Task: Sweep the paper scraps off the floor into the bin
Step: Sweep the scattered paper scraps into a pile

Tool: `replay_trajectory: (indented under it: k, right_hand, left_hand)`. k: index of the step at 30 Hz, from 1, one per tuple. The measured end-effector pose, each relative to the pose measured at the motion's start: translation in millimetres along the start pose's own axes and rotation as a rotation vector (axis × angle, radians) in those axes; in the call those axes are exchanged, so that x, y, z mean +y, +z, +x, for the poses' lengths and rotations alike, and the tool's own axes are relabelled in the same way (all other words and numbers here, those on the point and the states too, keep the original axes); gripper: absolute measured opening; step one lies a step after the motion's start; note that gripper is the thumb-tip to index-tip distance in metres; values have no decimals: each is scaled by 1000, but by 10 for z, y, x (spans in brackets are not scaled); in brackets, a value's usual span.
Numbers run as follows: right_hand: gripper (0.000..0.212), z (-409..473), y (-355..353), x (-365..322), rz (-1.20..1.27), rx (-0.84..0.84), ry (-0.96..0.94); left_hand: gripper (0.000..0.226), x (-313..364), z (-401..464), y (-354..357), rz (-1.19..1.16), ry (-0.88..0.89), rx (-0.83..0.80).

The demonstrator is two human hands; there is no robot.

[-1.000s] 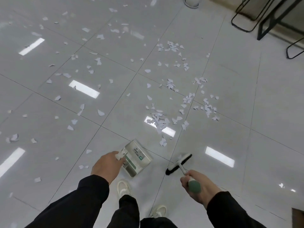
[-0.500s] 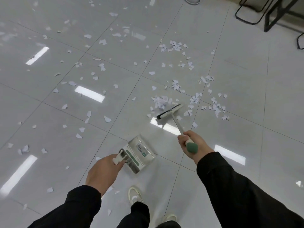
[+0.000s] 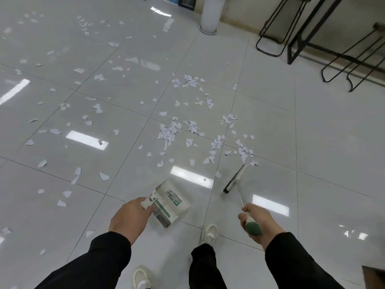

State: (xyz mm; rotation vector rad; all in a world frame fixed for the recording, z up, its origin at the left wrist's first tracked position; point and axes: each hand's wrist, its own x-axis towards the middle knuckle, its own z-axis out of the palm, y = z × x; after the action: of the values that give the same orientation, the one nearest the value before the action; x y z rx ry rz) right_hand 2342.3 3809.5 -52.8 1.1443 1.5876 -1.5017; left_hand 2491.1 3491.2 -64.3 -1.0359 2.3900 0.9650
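White paper scraps [image 3: 169, 132] lie strewn over the glossy tiled floor, thickest ahead of me and thinner to the left. My left hand [image 3: 130, 219] grips the handle of a metal dustpan [image 3: 169, 203] held low in front of my feet. My right hand [image 3: 257, 222] grips the green handle of a small brush [image 3: 235, 179]. The brush head is to the right of the dustpan, beside a cluster of scraps [image 3: 242, 152]. No bin is plainly in view.
A white cylindrical post [image 3: 210, 15] stands at the far wall. Black metal furniture legs [image 3: 302, 38] fill the upper right. My white shoes [image 3: 208, 233] are just behind the dustpan. A brown object's corner [image 3: 375, 278] shows at the bottom right.
The brush swung from the scrap pile ahead back toward me and to the right. The view tilted up, showing the far wall. The dustpan stays in my left hand.
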Motion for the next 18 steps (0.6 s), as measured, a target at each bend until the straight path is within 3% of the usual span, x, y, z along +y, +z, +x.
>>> replay_trajectory:
  k: [4,9,13,18]
  right_hand:
    - [10,301,-123,-231,-108,55,-12]
    - [19,932,129,-935,-140,-101,72]
    - [11,928,484,-1318,-126,-254,139]
    - [13,1075,317,-2024,-44,-356,195]
  left_hand:
    - [19,385,55,99,7,-18,1]
    - [24,1097,310,350,13,-97,29]
    - [21,1492,409,382,40,-127,18]
    - [27,2070,645,522,67,-144,17]
